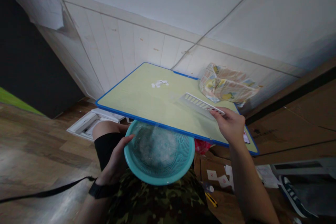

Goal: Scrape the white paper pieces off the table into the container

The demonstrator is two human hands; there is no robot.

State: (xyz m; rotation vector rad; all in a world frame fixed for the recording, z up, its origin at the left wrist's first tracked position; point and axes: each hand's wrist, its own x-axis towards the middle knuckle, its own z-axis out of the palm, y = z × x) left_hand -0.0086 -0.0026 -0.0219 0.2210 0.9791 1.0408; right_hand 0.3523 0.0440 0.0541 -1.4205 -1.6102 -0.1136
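Note:
My left hand (pixel 119 155) grips the left rim of a teal plastic colander (pixel 159 180), thumb over the edge. The colander sits over my lap, tucked under the front edge of a table (pixel 136 94) with a pale green top and blue edging. A whitish, blurred mass (pixel 157 146) lies in its bottom; I cannot make out what it is. Above the table's right half, my right hand (pixel 231 122) pinches one end of a flat white slotted plastic piece (pixel 198 102), tilted and blurred along its lower side. Small white scraps (pixel 159 83) lie toward the table's back.
A patterned fabric or plastic bag (pixel 227 84) stands at the table's back right. Below right are a yellow box cutter (pixel 211 199), paper cards (pixel 223 181) and a sneaker (pixel 295 196). A white open box (pixel 86 124) lies on the floor at left.

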